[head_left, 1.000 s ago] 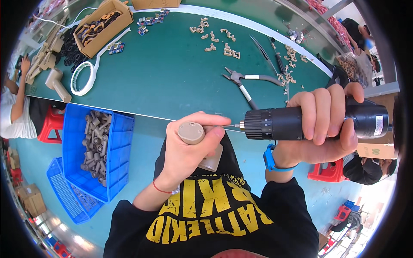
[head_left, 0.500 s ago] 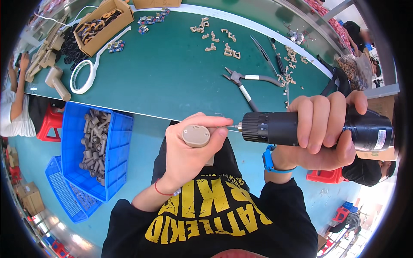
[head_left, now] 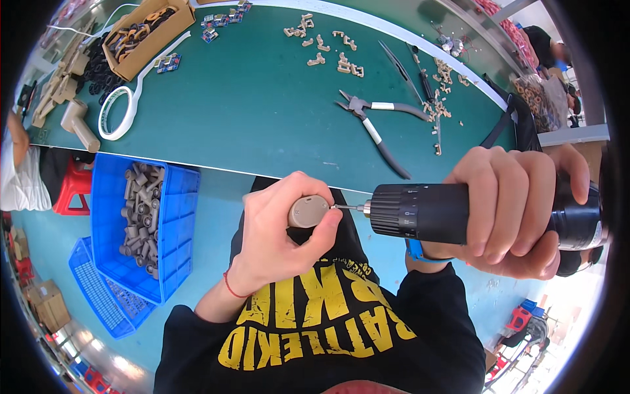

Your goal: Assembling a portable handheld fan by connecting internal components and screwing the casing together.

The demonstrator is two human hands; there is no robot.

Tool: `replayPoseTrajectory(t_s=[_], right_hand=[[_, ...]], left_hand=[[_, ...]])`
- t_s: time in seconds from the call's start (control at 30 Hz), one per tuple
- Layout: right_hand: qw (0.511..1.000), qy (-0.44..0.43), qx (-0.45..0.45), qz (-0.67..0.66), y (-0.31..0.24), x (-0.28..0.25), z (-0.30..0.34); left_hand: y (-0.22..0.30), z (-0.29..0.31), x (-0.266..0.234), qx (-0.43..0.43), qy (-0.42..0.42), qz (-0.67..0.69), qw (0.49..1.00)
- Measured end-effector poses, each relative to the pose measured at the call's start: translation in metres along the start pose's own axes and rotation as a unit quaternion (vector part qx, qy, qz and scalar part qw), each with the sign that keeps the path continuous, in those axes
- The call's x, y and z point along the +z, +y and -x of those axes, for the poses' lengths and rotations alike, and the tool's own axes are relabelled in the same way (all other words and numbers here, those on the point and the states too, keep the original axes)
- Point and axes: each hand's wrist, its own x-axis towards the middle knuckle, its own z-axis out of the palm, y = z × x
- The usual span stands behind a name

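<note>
My left hand (head_left: 275,230) is closed round a beige plastic housing (head_left: 308,211), whose rounded end with small holes faces up. In my right hand (head_left: 515,210) lies a black electric screwdriver (head_left: 420,211), held sideways with its bit pointing left. The thin metal bit (head_left: 349,207) reaches to the tip of my left thumb, right beside the housing. A small screw seems to sit at the bit's end, though it is too small to make out well. Both hands are in front of my chest, just short of the table's near edge.
On the green table (head_left: 249,98) lie pliers (head_left: 371,121), tweezers (head_left: 400,69), a tape roll (head_left: 118,113), small beige parts (head_left: 348,64) and circuit boards (head_left: 169,63). A carton (head_left: 147,39) of rings stands far left. Below it, a blue crate (head_left: 177,230) holds grey-beige parts. People sit at both sides.
The screwdriver has moved slightly down and right, and more of its bit shows. My left hand has turned the housing a little, with the fingertips drawn back from the bit.
</note>
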Motion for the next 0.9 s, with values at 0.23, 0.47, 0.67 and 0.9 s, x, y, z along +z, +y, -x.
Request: replayPoseTrajectory(t_s=[0.23, 0.47, 0.67, 0.9], right_hand=[[0.996, -0.062, 0.052, 0.026, -0.002, -0.003, 0.0], [0.995, -0.055, 0.076, 0.036, -0.005, 0.0, -0.001], [0.992, -0.056, 0.108, 0.013, -0.005, -0.008, -0.005], [0.986, -0.067, 0.153, -0.01, -0.005, -0.01, -0.007]], left_hand=[[0.004, -0.003, 0.0, 0.023, -0.007, -0.041, 0.999], [0.001, -0.002, 0.001, 0.023, -0.003, -0.047, 0.999], [0.007, -0.007, -0.003, 0.056, -0.015, -0.081, 0.995], [0.012, -0.003, -0.002, 0.02, -0.054, -0.077, 0.995]])
